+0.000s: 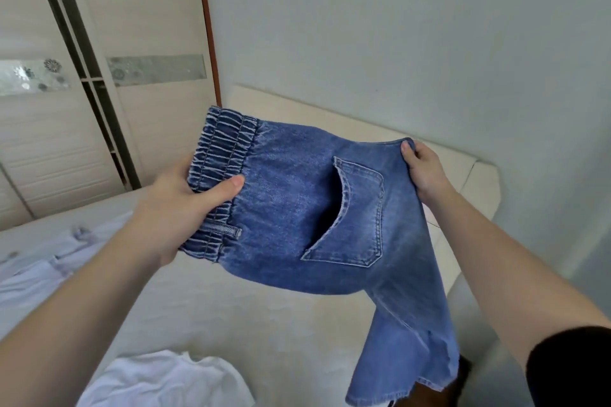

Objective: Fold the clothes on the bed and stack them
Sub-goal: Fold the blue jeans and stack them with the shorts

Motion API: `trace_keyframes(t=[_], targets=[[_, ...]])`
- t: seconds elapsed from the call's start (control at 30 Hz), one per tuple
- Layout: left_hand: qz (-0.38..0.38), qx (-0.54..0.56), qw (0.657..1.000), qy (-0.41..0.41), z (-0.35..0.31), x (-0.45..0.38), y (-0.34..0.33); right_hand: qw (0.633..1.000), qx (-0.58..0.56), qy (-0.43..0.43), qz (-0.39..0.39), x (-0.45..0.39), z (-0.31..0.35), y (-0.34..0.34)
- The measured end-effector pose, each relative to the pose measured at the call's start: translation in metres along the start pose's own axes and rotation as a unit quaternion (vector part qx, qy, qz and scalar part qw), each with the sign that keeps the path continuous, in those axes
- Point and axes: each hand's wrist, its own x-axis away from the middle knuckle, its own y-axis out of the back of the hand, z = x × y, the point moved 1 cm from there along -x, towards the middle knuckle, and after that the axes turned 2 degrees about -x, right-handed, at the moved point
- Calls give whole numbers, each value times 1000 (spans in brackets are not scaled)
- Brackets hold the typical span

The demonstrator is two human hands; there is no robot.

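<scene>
Both hands hold a pair of blue jeans (307, 205) up in the air above the bed (211, 314), at the centre of the view. The left hand (180, 208), at about 9 o'clock from the jeans' middle, grips the gathered elastic waistband (220, 155); its thumb lies across the front of the band and the fingers are hidden behind the cloth. The right hand (425, 172), at about 2 o'clock, pinches the far edge of the denim, thumb on the near side, the other fingers tucked out of sight behind. The cloth is stretched between the two hands, lying sideways with the waistband to the left. A back pocket (355, 225) faces the camera, its mouth gaping open. From below the right hand the leg (410, 334) hangs down toward 5 o'clock, ending in a frayed hem at the bottom of the view.

On the bed, a white garment (165, 383) lies crumpled at 7 o'clock, well below the jeans. A pale bluish garment (36, 274) lies spread at 8 o'clock by the left edge. A cream headboard (330, 116) stands behind the jeans against the plain wall (413, 26). A wardrobe (99, 76) with sliding doors fills the 10 o'clock side.
</scene>
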Motion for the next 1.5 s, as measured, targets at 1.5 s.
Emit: trace_keyframes(t=[1.5], targets=[[-407, 65, 758, 505, 496, 479, 224, 698, 323, -15, 639, 402, -394, -497]])
